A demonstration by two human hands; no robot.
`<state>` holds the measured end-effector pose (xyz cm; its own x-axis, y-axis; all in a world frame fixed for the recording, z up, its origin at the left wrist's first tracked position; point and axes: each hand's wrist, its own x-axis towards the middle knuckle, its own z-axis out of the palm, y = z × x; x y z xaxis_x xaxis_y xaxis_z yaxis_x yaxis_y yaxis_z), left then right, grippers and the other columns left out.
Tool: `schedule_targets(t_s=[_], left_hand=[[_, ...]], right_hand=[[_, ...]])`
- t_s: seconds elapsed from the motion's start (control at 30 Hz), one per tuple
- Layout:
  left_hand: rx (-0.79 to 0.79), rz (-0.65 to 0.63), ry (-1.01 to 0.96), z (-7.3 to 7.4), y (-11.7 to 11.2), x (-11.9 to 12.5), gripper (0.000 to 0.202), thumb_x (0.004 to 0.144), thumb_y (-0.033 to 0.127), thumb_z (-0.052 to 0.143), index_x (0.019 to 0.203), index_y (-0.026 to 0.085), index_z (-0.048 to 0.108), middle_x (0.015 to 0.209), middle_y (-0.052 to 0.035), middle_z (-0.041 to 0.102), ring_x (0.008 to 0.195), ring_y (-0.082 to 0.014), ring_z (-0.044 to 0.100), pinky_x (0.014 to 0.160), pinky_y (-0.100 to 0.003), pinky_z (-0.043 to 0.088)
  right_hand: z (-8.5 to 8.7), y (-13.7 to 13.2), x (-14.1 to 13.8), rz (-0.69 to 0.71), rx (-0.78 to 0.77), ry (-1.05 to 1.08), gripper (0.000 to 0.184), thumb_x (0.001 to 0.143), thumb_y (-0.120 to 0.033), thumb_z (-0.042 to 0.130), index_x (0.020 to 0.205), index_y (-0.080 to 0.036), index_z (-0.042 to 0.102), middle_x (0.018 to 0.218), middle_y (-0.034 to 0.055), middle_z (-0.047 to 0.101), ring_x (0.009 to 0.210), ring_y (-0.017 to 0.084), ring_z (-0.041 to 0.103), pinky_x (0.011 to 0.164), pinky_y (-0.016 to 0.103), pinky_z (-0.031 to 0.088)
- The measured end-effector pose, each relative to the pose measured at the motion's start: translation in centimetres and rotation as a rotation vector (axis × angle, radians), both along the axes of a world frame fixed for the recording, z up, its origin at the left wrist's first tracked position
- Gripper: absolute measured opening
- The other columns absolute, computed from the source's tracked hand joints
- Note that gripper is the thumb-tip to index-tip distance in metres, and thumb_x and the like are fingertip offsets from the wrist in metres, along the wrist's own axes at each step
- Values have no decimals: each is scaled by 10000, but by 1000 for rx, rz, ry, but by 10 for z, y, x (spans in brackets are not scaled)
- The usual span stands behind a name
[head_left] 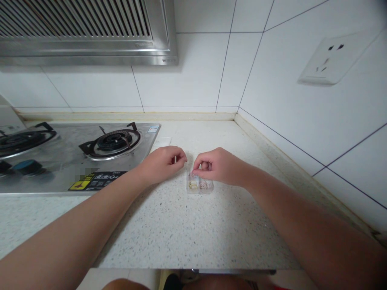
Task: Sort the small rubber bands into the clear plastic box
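Note:
A small clear plastic box (199, 191) with compartments sits on the speckled countertop. Small ring-like pieces lie in its near compartments, yellowish on the left and pinkish on the right. My right hand (217, 164) is over the box's far right part, with thumb and fingertips pinched together at its far edge. Whatever those fingertips hold is too small to name. Just left of the box, my left hand (166, 162) hovers with thumb and index finger closed in a pinch. What it holds, if anything, cannot be made out. Both hands partly hide the box's far side.
To the left is a steel gas stove (69, 161) with black burners and knobs. A flat clear piece (163, 141) lies beside it. Above hangs a range hood (90, 52). White tiled walls meet behind the counter (187, 233); a socket (332, 58) is on the right wall.

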<state>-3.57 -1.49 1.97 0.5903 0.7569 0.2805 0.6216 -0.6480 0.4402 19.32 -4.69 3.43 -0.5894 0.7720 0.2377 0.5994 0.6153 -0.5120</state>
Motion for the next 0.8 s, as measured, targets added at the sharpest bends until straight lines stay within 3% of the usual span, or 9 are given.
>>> schedule_targets(t_s=[0.3,0.8], left_hand=[[-8,-38,19,2,-1,1,198,924,275,525,879,182,694,792,-30,665,704,-143,560,653,-282,403],[2,-52,21,1,-2,1,193,918,268,529,886,182,699,791,-27,667,699,-137,565,651,-275,411]], right_hand=[[-1,0,-3,-97,66,-153,134,836,-324,722,862,-202,772,641,-25,652,555,82,513,591,243,317],[0,-1,-8,-160,142,-199,119,849,-297,684,870,-214,767,684,-13,698,589,102,564,602,251,336]])
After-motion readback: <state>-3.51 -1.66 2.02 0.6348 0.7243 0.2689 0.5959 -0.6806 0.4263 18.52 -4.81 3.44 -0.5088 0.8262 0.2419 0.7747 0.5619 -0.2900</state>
